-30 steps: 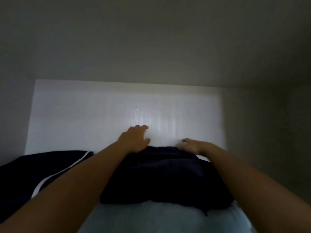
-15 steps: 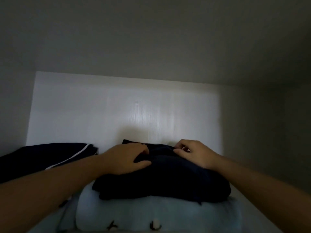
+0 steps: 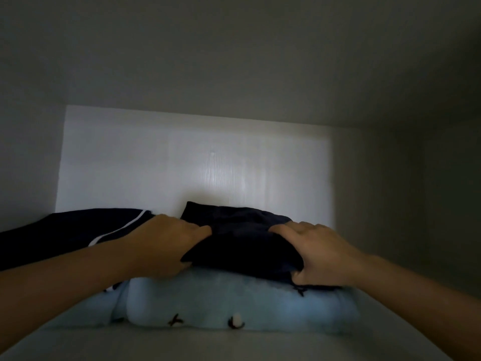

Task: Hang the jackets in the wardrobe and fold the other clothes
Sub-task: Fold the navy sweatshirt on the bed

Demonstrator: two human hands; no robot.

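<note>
I am reaching into a dim wardrobe shelf with a white back wall (image 3: pixel 182 173). Left of my left hand (image 3: pixel 166 246) lies a dark top with a white stripe (image 3: pixel 78 227). My left hand and my right hand (image 3: pixel 320 251) pinch the dark folded cloth (image 3: pixel 242 238) by its sides, thumbs under, fingers on top, I think so it keeps its fold. It lies between my hands on a light blue folded cloth (image 3: pixel 234 300), long side running hand to hand.

Folded navy garment (image 3: pixel 242 246) atop folded pale-blue garment (image 3: pixel 234 300) on shelf (image 3: pixel 234 345)
</note>
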